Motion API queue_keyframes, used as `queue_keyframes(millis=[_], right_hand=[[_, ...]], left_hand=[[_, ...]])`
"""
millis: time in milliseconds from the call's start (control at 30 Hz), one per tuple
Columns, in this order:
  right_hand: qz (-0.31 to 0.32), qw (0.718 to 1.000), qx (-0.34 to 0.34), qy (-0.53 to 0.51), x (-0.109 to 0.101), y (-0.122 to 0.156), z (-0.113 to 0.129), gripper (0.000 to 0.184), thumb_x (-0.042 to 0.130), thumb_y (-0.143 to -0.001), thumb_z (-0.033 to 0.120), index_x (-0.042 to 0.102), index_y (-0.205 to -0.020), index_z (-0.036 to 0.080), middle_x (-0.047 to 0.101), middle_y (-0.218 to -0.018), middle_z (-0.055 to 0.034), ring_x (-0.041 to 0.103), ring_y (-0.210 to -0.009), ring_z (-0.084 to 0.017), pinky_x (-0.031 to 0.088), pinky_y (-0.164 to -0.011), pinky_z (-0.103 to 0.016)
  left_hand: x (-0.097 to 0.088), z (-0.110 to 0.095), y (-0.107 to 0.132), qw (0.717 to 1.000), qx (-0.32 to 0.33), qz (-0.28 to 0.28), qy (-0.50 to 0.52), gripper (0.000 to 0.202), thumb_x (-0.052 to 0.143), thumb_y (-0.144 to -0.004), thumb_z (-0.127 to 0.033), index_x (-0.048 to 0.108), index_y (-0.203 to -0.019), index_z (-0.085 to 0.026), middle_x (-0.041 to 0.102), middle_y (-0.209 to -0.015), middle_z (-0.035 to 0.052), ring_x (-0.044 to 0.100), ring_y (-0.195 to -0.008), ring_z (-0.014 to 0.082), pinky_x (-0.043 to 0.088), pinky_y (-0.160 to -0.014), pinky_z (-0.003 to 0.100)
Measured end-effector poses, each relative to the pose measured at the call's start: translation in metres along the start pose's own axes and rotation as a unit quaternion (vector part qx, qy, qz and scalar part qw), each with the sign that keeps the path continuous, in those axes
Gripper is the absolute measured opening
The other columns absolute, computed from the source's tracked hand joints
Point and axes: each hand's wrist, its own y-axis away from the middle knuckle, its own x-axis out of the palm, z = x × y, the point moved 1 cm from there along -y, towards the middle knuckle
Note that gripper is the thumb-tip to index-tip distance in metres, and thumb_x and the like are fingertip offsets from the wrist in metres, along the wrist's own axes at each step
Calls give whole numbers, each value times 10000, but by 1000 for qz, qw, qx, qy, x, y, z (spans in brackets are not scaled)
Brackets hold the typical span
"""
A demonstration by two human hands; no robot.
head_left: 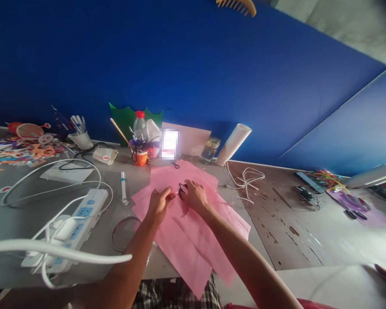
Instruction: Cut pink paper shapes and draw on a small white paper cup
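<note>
The right hand gripped dark scissors over layered pink sheets, which the left hand pinched. A white power strip (cords looping round it) lay to the left; a red-capped bottle stood beyond.

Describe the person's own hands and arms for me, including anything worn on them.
The left hand and right hand are ungloved. The left forearm and right forearm are slender and uncovered where they show, with no sleeve, watch or bracelet visible. Any rings are too small to tell.
</note>
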Motion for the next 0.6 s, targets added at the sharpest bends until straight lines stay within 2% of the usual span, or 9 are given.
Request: queue_keyframes(millis=[167,367,500,600], right_hand=[[-6,998,-8,68,-12,26,-7,357,591,-888,298,640,-1216,166,731,-1160,-131,665,-1077,-278,385,-911,-351],[32,992,16,123,-25,44,-16,284,507,-936,279,677,-1118,142,747,-1084,-148,686,-1017,-276,373,-906,-381],[49,992,-5,114,-18,49,-8,291,497,-938,285,684,-1103,136,733,-1080,-157,666,-1046,-281,372,-937,-397],[95,994,4,56,-14,50,0,317,595,-876,357,681,-1106,157,670,-1173,-160,645,-1029,-284,413,-849,-366]], left_hand=[[2,-3,2,1000,8,2,6,312,857,-516,-239,593,-666,-166,587,-626,-31,496,-541,67,470,-574,219],[1,-4,1,1000,25,1,-4,319,849,-537,-244,598,-720,-173,594,-635,-46,508,-544,70,479,-604,236],[-1,-4,0,999,37,24,-11,276,828,-574,-252,582,-671,-171,559,-588,-59,492,-536,67,466,-611,236],[-2,-3,0,998,41,42,-13,274,821,-573,-263,570,-637,-174,547,-557,-58,491,-525,77,454,-595,244]])
